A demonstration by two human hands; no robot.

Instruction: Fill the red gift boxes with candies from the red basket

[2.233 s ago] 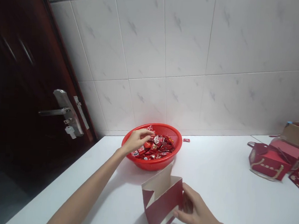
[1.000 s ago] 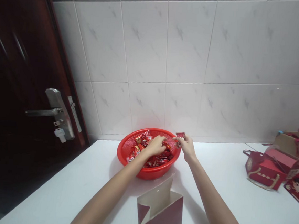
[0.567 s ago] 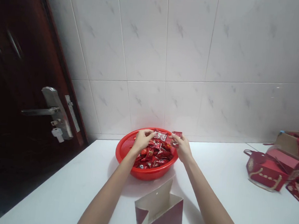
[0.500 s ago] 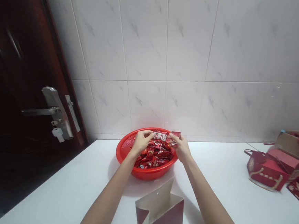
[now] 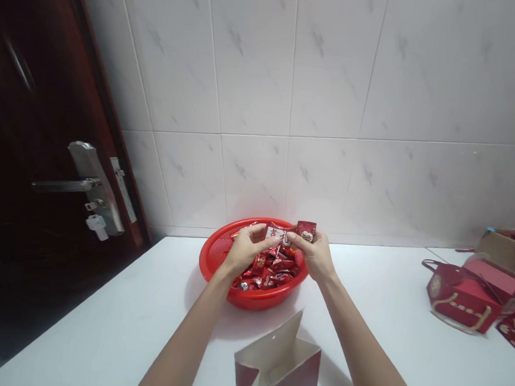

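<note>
Over a red plastic basket (image 5: 210, 255) of red-wrapped candies (image 5: 273, 271), both my hands are closed around small packets. My left hand (image 5: 247, 250) pinches the left side of a red candy packet with a white label (image 5: 276, 235). Thumb and fingers of my right hand (image 5: 318, 256) press the other side of that packet. A second red candy packet (image 5: 307, 228) with a pale round print sticks up from the right hand's fingers. In front of the basket stands a dark red paper box (image 5: 287, 383), its top open and pale inside.
On the right of the white table (image 5: 141, 309) sits a red gift box (image 5: 461, 298) with rope trim. Behind it is a cardboard box (image 5: 500, 251) with red items. The tiled wall (image 5: 249, 180) borders the table's back; a dark door (image 5: 16, 138) with keys in its lock is left.
My hands have come closer together, and the thumbs now lie over the white-labelled packet. The packet in my right hand shows more of its printed face. The view has tilted slightly down.
</note>
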